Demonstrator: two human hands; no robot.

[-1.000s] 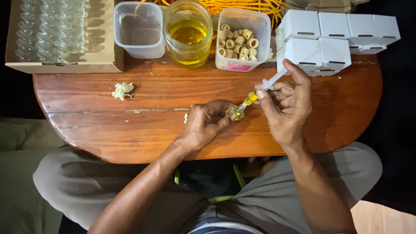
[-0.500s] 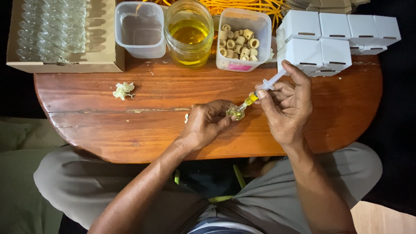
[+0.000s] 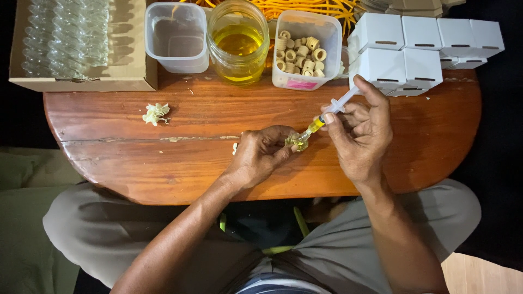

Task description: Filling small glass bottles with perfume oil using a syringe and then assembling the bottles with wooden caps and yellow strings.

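Head view: oval wooden table (image 3: 163,163) against dark surroundings, boxes (image 3: 425,49) along its rim.

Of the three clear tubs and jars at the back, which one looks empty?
The leftmost plastic tub. The glass jar holds yellow liquid, and the right tub holds small corks.

Rounded reddish-brown wooden table (image 3: 163,158): worn surface, a crack running along the plank.

Far-left corner, well away from the hands: shallow cardboard box (image 3: 125,76) holding rows of small clear glass vials (image 3: 65,35).

Beyond the left hand, along the far edge: empty translucent plastic tub (image 3: 177,38); beside it, clear glass jar of yellow oil (image 3: 238,43); beside that, translucent plastic tub of small pale cork stoppers (image 3: 305,51).

Beyond the right hand: cluster of small white cardboard boxes (image 3: 422,46), closed, stacked together.

Behind the tubs: bundle of orange cord (image 3: 310,6).

Left of the left hand, apart from it: crumpled pale greenish scrap (image 3: 155,113) lying on the wood.
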